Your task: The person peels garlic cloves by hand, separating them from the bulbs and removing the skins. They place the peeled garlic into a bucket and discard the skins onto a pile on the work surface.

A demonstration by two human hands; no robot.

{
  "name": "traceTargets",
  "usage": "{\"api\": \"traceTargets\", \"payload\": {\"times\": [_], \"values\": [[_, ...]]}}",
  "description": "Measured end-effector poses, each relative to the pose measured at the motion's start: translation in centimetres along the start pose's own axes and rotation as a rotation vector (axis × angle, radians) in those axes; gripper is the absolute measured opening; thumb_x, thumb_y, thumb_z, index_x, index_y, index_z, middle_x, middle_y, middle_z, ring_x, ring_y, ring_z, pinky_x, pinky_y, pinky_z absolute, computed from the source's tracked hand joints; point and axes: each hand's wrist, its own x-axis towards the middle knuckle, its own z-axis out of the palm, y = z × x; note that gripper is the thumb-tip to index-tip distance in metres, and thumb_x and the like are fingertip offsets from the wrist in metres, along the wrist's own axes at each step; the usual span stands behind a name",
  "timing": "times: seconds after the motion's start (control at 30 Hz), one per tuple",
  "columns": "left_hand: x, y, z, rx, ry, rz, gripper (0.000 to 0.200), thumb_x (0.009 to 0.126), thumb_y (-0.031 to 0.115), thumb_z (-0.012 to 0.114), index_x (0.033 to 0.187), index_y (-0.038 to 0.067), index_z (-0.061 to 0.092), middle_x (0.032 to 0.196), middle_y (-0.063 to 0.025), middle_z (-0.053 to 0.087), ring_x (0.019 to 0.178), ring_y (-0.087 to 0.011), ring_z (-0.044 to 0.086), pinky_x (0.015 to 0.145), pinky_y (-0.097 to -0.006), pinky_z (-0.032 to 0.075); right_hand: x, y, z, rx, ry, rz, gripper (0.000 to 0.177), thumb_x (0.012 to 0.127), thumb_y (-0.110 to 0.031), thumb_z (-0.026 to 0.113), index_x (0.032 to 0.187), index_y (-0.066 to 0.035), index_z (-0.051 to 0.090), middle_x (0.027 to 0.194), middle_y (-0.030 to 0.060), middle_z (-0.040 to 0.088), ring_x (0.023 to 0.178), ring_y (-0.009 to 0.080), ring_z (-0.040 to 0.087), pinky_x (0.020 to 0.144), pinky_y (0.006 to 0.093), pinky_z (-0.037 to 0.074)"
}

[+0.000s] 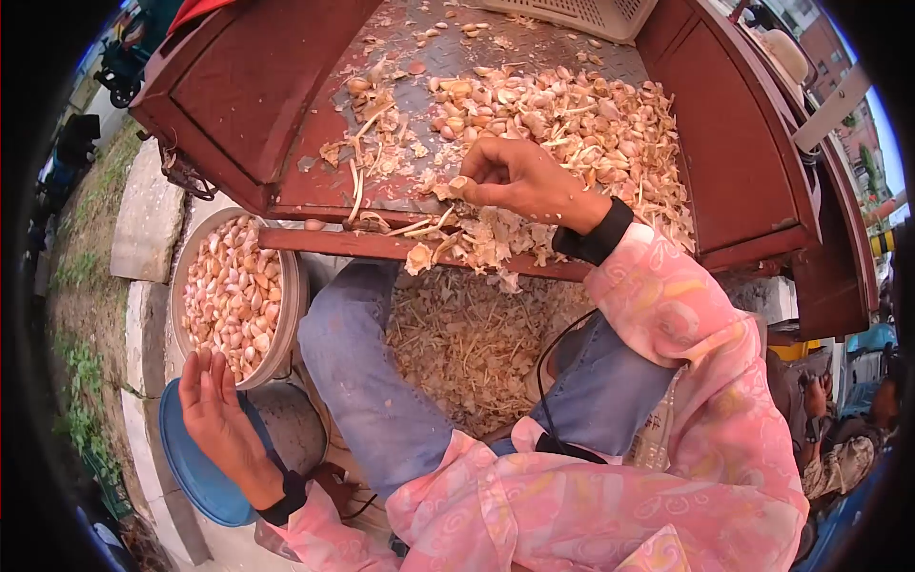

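Observation:
My right hand is pinched over the front of the red cart bed, with a small beige piece of garlic at the fingertips. Whether that piece is a clove or a root end is hard to tell. Beyond the hand spreads a heap of garlic cloves mixed with skins and stems. Dry stems and papery skins hang over the front board. My left hand is open, fingers extended and nothing in it, just below a white bucket filled with garlic cloves.
A red cart bed has raised side walls and a front board. A beige plastic basket lies at its back. A blue lid rests under my left forearm. Garlic waste covers the ground between my knees. Another person's hand shows at right.

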Motion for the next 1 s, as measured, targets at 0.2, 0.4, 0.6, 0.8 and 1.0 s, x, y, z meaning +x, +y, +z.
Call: {"api": "traceTargets", "payload": {"times": [0.2, 0.4, 0.6, 0.8, 1.0], "values": [[-3.3, -2.9, 19.6, -0.116, -0.649, -0.203, 0.040, 0.087, 0.010, 0.054, 0.124, -0.001, 0.043, 0.111, -0.0126, 0.055, 0.094, -0.0165, 0.058, 0.079, -0.0251, 0.048, -1.2, -2.1, 1.9, 0.364, -0.060, -0.089, 0.021, 0.080, -0.020, 0.066, 0.085, -0.002, 0.057, 0.075, 0.0019, 0.058, 0.068, 0.0094, 0.054, 0.059, 0.0245, 0.044], [-3.8, -5.5, 21.5, -0.239, -0.652, -0.297, 0.026, 0.083, 0.004, 0.059, 0.108, -0.002, 0.055, 0.097, -0.0080, 0.060, 0.082, -0.0123, 0.059, 0.071, -0.0232, 0.049, -2.0, -2.3, 1.0, 0.160, -0.099, -0.108, 0.016, 0.077, -0.011, 0.067, 0.082, -0.002, 0.054, 0.070, -0.0016, 0.052, 0.065, 0.0037, 0.049, 0.056, 0.0197, 0.041], [-3.5, -5.5, 21.1, -0.445, -0.726, -0.562, 0.024, 0.080, 0.004, 0.062, 0.103, -0.002, 0.058, 0.083, -0.0029, 0.061, 0.068, -0.0067, 0.055, 0.060, -0.0176, 0.044, -1.9, -2.4, -0.4, 0.433, -0.322, 0.096, 0.018, 0.075, -0.017, 0.069, 0.077, -0.002, 0.058, 0.066, 0.0013, 0.057, 0.060, 0.0076, 0.053, 0.052, 0.0214, 0.042], [-3.9, -4.3, 20.4, 0.013, -0.826, -0.148, 0.022, 0.085, 0.009, 0.059, 0.103, -0.002, 0.057, 0.083, -0.0024, 0.060, 0.069, -0.0063, 0.052, 0.061, -0.0178, 0.042, -2.2, -1.9, -0.5, 0.601, -0.466, 0.239, 0.017, 0.076, -0.017, 0.068, 0.077, -0.004, 0.057, 0.066, -0.0005, 0.056, 0.054, 0.0060, 0.051, 0.048, 0.0196, 0.041], [-4.8, -3.8, 19.9, 0.247, -0.750, 0.211, 0.016, 0.087, 0.008, 0.055, 0.100, -0.001, 0.058, 0.076, -0.0014, 0.059, 0.060, -0.0058, 0.051, 0.054, -0.0188, 0.041, -2.4, -1.8, -1.1, 0.766, -0.634, 0.235, 0.016, 0.077, -0.016, 0.066, 0.077, -0.004, 0.055, 0.064, -0.0010, 0.054, 0.053, 0.0047, 0.051, 0.045, 0.0169, 0.039]]}}
